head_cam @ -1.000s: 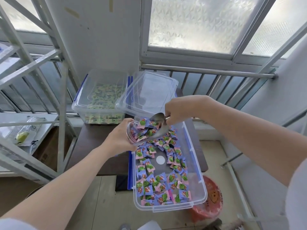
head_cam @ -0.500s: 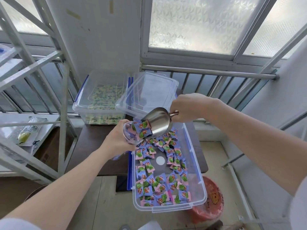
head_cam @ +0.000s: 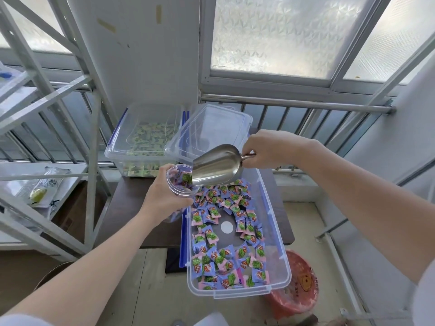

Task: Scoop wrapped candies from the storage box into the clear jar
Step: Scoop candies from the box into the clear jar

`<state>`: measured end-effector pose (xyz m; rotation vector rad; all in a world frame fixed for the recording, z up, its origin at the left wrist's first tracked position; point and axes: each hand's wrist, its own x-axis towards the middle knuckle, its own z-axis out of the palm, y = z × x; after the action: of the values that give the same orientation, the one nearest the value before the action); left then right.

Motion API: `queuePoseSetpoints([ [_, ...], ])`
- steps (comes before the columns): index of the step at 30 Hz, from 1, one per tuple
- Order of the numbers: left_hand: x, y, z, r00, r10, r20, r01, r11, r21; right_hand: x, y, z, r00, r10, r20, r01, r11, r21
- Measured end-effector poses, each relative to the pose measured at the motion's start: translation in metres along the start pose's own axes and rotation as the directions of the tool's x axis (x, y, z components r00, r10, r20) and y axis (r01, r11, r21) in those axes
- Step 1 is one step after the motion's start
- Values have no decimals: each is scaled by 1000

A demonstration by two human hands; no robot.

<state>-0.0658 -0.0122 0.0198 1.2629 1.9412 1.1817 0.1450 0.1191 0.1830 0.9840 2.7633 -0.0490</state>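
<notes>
- Closest to me is the storage box [head_cam: 277,282], hanging off the near edge of the table [head_cam: 131,196]. Wrapped candies [head_cam: 213,261] in pink and blue with a green print are spread thin across the bottom, and there's a bare patch around a white sticker, so it's running low-ish.
- My left hand [head_cam: 164,198] has its fingers curled round the clear jar [head_cam: 179,182], which it holds up just off the box's far-left corner, mouth tipped toward the scoop.
- What changed: half a second ago the metal scoop [head_cam: 217,165] had only started tipping, with candies showing at its lip. Now it's rolled further over, nose right at the jar mouth, and I can see candy packed in the jar's opening. I'd say this load has mostly gone in, though I can't see inside the scoop.
- My right hand [head_cam: 270,149] is closed around the scoop's stubby handle.
- Jar looks pretty full near the top; one or two more scoops at most, I reckon.
- Further back: a loose lid [head_cam: 211,128] and a second box [head_cam: 131,140] of pale green candies.
</notes>
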Motion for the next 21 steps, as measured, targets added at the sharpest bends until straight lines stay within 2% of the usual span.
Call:
queuePoseSetpoints([
  [4, -2, -1, -3, 1000, -5, -4, 5, 1000, 15, -3, 7, 11, 997, 76, 9, -76, 996, 54],
  [10, -13, -12, 2, 999, -47, -15, 47, 997, 62, -4, 9, 50, 968, 174, 179, -188, 980, 59],
  [21, -9, -21, 5, 998, -68, -20, 69, 993, 97, -11, -5, 124, 836, 212, 506, -277, 959, 56],
])
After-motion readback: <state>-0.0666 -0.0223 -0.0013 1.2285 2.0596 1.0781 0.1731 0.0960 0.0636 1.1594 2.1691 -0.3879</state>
